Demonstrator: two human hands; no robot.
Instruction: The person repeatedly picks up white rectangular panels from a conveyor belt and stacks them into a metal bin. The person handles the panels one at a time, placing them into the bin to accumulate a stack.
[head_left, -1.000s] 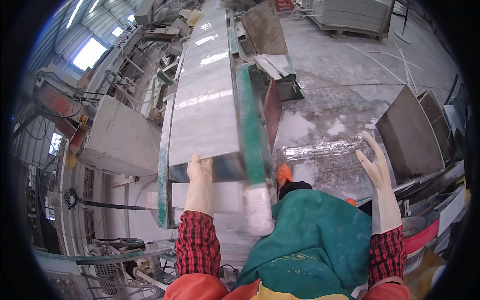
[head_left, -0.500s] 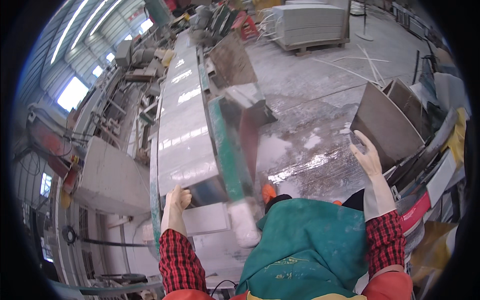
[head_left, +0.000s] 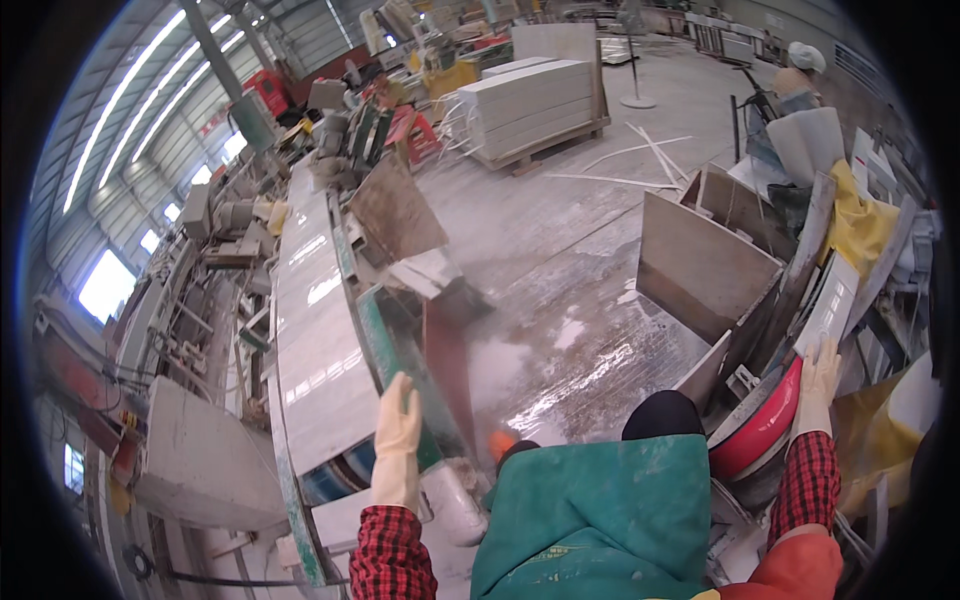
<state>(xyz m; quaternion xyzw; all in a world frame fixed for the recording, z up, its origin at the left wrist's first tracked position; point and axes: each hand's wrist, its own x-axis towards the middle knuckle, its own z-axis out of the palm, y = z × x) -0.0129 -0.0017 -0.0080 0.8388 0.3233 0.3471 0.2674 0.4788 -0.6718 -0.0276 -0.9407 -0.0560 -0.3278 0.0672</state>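
My left hand (head_left: pixel 398 435), in a pale rubber glove, is raised beside the near end of the long conveyor (head_left: pixel 318 375), its fingers stretched out and nothing in it. The conveyor's surface is wet and glossy, with a green side rail (head_left: pixel 380 340) on its right. My right hand (head_left: pixel 818 385), gloved alike, reaches out to the right. Its fingers lie stretched along the lower end of a narrow white board (head_left: pixel 832 305), next to a curved red panel (head_left: pixel 755 430). Whether it presses on the board or only touches it, I cannot tell. A green apron (head_left: pixel 600 510) covers my lap.
Brown boards (head_left: pixel 700 265) stand on the wet floor at the right, near a yellow cloth (head_left: pixel 862 215). A stack of white slabs (head_left: pixel 530 105) sits on a pallet farther off. Thin white strips (head_left: pixel 655 155) lie on the floor. A person (head_left: pixel 800 75) is at the far right.
My view has turned rightward. The right hand has gone from open air to the white board by the red panel. My left hand, curled before at the conveyor's end, now has its fingers straight.
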